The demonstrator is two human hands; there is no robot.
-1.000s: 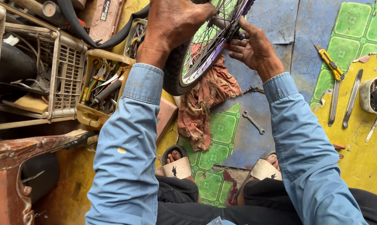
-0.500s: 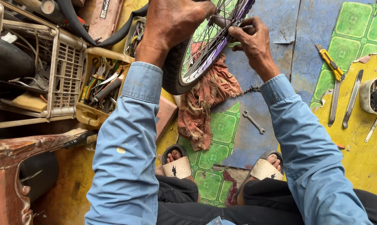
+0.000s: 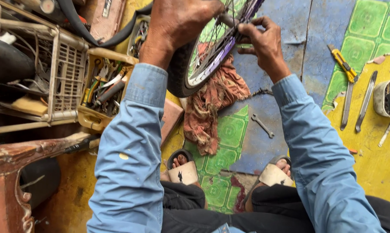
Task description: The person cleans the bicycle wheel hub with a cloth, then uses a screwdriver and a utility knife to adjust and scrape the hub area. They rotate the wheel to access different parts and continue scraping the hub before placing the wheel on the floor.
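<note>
A small bicycle wheel (image 3: 203,60) with a black tyre, purple rim and thin spokes stands upright in front of me. My left hand (image 3: 177,21) clasps the tyre at its top. My right hand (image 3: 264,41) pinches the rim and spokes near the hub with its fingertips; I cannot tell whether a small tool is in them. Both arms wear blue sleeves. A reddish rag (image 3: 212,103) lies on the floor under the wheel.
A small spanner (image 3: 262,125) lies on the blue floor. A yellow knife (image 3: 343,64), two flat levers (image 3: 365,108) and a white pot (image 3: 386,97) lie right. A yellow tool tray (image 3: 102,92) and a crate (image 3: 44,82) stand left. My sandalled feet (image 3: 182,168) rest below.
My right hand has moved a little up and left along the rim, fingers now pinched at the spokes. My left hand keeps its hold on the tyre.
</note>
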